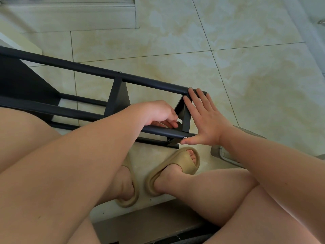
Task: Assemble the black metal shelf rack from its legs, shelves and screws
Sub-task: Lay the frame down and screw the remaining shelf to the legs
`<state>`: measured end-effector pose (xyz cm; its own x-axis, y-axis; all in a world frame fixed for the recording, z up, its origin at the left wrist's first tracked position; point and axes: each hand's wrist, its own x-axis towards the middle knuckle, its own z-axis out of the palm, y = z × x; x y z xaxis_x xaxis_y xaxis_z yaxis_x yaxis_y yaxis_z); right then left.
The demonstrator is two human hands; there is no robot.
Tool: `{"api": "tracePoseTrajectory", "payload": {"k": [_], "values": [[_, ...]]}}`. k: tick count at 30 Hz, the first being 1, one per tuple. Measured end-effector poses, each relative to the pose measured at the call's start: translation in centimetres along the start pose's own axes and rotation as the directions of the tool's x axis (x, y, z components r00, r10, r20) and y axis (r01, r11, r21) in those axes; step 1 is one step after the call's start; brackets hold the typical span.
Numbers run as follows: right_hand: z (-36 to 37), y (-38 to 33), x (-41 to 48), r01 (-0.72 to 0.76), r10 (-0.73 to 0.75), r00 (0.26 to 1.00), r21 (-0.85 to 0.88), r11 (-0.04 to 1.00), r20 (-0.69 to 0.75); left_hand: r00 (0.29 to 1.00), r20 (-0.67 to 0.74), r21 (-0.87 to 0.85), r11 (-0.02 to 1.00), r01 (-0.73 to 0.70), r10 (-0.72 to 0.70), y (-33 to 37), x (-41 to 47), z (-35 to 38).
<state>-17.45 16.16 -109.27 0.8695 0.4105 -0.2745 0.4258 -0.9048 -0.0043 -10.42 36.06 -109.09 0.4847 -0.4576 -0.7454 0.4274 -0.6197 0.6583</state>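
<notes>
With the rack (84, 67) on its side on the floor (237, 71), the spread right hand (205, 120) braces its end, likely so the left hand (158, 112), pinching a small silvery tool (179, 120), can tighten that corner.

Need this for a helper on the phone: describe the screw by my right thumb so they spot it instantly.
Find the black rack lying on its side on the tiled floor, then follow the near leg to its right end. The screw is the small silver head there, beside the thumb tip of the right hand; the other silver screws sit on the far leg.
</notes>
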Motion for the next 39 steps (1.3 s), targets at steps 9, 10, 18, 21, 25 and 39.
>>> {"api": "tracePoseTrajectory", "payload": {"k": [9, 10, 18, 21, 25, 39], "values": [[-0.2, -0.1, -0.1, -0.008, 0.008, 1.000, -0.008, 1.000, 0.013, 0.998, 0.042, 0.246, 0.967, -0.064, 0.055, -0.7, 0.2, -0.4], [-0.2, -0.1, -0.1, -0.009, 0.009, 1.000, -0.009, 1.000, 0.015, 0.997, 0.043, 0.272, 0.960, -0.069, 0.060, -0.8, 0.3, -0.3], [-0.2, -0.1, -0.1, -0.014, 0.014, 1.000, -0.014, 1.000, 0.019, 0.995, 0.074, 0.451, 0.887, -0.098, 0.072, -1.2, 0.7, -0.4], [-0.2, -0.1, 0.0, -0.014, 0.014, 1.000, -0.012, 1.000, 0.017, 0.996, 0.075, 0.441, 0.894, -0.080, 0.052, -1.3, 0.8, -0.6], [-0.2, -0.1, 0.0, -0.015, 0.015, 1.000, -0.005, 1.000, 0.011, 0.994, 0.028, 0.334, 0.936, -0.111, 0.108, -1.2, 0.7, -1.2], [-0.2, 0.0, 0.0, -0.014, 0.014, 1.000, -0.004, 1.000, 0.017, 0.994, -0.014, -0.021, 0.994, -0.110, 0.110, 0.2, 1.0, 0.3]]}}
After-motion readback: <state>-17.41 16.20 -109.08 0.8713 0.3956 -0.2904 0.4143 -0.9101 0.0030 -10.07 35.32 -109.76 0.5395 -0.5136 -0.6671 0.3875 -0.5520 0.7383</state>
